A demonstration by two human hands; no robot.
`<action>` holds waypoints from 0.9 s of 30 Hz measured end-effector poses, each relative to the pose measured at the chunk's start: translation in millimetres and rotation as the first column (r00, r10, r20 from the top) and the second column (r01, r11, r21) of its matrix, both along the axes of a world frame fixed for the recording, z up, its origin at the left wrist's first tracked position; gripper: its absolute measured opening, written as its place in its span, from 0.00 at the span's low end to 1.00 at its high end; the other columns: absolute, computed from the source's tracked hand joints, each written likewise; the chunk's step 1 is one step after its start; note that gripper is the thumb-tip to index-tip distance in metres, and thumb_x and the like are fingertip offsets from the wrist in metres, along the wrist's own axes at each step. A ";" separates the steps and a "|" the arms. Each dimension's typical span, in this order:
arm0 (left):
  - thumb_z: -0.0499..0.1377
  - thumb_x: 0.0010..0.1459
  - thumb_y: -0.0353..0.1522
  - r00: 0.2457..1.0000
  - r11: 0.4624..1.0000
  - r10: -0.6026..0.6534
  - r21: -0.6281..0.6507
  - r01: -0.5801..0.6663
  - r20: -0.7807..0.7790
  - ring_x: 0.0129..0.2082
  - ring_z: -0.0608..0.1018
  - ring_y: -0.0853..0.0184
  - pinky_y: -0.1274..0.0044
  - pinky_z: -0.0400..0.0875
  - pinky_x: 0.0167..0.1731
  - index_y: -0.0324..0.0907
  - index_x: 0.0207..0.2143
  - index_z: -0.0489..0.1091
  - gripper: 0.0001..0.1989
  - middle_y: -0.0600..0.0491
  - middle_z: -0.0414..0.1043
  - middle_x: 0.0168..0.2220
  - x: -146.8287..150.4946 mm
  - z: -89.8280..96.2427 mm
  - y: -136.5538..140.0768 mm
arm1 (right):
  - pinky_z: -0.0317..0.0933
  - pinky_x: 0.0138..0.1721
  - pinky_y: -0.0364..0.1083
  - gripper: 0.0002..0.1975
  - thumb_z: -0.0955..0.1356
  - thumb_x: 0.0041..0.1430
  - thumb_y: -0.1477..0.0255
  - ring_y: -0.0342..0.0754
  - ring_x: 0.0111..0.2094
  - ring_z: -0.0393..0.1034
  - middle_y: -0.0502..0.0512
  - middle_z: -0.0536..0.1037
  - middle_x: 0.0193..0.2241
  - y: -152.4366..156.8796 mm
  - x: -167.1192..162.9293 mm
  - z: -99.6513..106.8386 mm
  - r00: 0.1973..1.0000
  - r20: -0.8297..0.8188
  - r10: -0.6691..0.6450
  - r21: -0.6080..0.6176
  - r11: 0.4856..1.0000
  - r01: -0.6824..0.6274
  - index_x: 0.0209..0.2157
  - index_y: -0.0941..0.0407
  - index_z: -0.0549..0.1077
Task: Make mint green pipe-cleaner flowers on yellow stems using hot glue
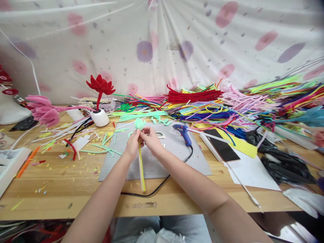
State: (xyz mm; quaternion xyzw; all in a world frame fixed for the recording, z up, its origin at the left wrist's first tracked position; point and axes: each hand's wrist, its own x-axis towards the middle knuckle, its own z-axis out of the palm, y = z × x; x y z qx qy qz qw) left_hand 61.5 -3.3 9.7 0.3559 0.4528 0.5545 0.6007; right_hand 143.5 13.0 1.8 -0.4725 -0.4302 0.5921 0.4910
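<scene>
Both hands meet over the grey cutting mat [187, 162]. My left hand [133, 143] is closed around the stem just under a mint-green pipe-cleaner flower [139, 124]. From below the fingers a yellow and white stem [141, 168] hangs toward the table's front edge. My right hand [151, 140] pinches at the base of the same flower, its fingertips against the left ones. The exact spot where the fingers grip is partly hidden. Right of the hands, a blue hot glue gun [184, 133] lies on the mat.
A red flower [100, 85] stands in a white pot [100, 118], beside a pink flower [44, 109]. Bundles of colourful pipe cleaners [194, 96] line the back. A black phone [222, 145] lies right, over white paper [253, 177]. A black cable [154, 190] crosses the front.
</scene>
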 end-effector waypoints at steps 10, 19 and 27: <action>0.54 0.54 0.44 0.832 0.825 -0.552 -0.179 0.537 -0.049 0.14 0.49 0.78 0.85 0.42 0.12 0.40 0.24 0.59 0.16 0.62 0.43 0.17 -49.9 10.5 4.5 | 0.60 0.27 0.40 0.28 0.72 0.41 0.67 0.38 0.28 0.63 0.51 0.69 0.40 13.9 43.8 14.2 0.940 -0.022 0.340 0.224 0.918 -0.327 0.47 0.51 0.64; 0.54 0.54 0.41 0.847 0.847 -0.519 -0.204 0.492 -0.112 0.17 0.59 0.77 0.85 0.48 0.12 0.40 0.29 0.61 0.13 0.57 0.56 0.23 -43.1 10.2 -2.3 | 0.59 0.27 0.39 0.16 0.70 0.44 0.63 0.39 0.27 0.62 0.47 0.68 0.29 15.4 38.4 5.2 0.918 -0.030 0.396 0.302 0.879 -0.369 0.36 0.54 0.70; 0.56 0.51 0.38 0.866 0.891 -0.447 -0.197 0.408 -0.226 0.14 0.52 0.79 0.84 0.42 0.13 0.40 0.22 0.57 0.14 0.60 0.50 0.18 -41.9 12.2 -4.6 | 0.58 0.26 0.39 0.16 0.69 0.46 0.61 0.38 0.25 0.62 0.47 0.68 0.28 12.8 38.4 4.1 0.920 -0.010 0.392 0.328 0.871 -0.367 0.36 0.54 0.68</action>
